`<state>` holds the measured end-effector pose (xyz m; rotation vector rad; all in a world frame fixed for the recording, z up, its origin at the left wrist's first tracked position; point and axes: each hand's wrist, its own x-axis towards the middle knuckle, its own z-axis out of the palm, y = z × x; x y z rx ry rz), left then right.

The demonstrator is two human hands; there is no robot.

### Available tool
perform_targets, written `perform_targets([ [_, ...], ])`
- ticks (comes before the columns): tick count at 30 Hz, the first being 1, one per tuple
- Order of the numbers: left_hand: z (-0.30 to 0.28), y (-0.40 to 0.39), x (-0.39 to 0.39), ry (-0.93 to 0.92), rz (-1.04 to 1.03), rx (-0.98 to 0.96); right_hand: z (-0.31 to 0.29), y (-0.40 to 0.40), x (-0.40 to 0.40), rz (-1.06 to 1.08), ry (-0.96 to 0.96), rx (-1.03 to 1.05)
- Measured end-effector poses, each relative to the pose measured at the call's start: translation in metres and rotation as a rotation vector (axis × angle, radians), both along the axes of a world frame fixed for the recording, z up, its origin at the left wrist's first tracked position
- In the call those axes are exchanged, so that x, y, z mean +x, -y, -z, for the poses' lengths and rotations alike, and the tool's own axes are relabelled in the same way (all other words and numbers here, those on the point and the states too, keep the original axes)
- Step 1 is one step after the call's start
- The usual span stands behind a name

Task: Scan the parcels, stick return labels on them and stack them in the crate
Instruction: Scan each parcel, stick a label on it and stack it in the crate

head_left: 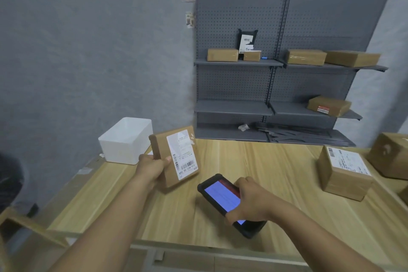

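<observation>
Parcel tilted up above the desk, label facing me | left grip wraps its edge, right grip clasps the scanner | seems light, stiff cardboard, best held by the edges | two more parcels on desk right, five boxes on the shelves, one white crate.

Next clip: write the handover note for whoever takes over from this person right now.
Left hand grips a labelled parcel, tilted up off the table.
Right hand grips the scanner, screen lit, just below the parcel's barcode.
White crate sits at the table's far left; nothing shows above its rim.
Another labelled parcel waits on the right, one more behind it.
Done: parcel picked up, scan apparently under way.
Left: return label, stacking, remaining parcels.
</observation>
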<state>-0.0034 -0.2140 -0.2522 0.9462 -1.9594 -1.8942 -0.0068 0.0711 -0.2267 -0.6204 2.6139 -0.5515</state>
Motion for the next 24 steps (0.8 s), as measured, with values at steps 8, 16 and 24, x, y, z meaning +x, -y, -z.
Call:
perform_targets([
  [8, -0.012, 0.0, 0.014, 0.192, 0.098, -0.056, 0.03, 0.005, -0.004, 0.224, -0.082, 0.08],
  [16, -0.008, 0.005, 0.036, 0.492, 0.47, 0.015, 0.046, 0.006, -0.011, 0.292, -0.096, 0.158],
  [24, -0.01, 0.006, 0.04, 0.601, 0.599, -0.103, 0.041, 0.02, -0.021, 0.288, -0.045, 0.324],
])
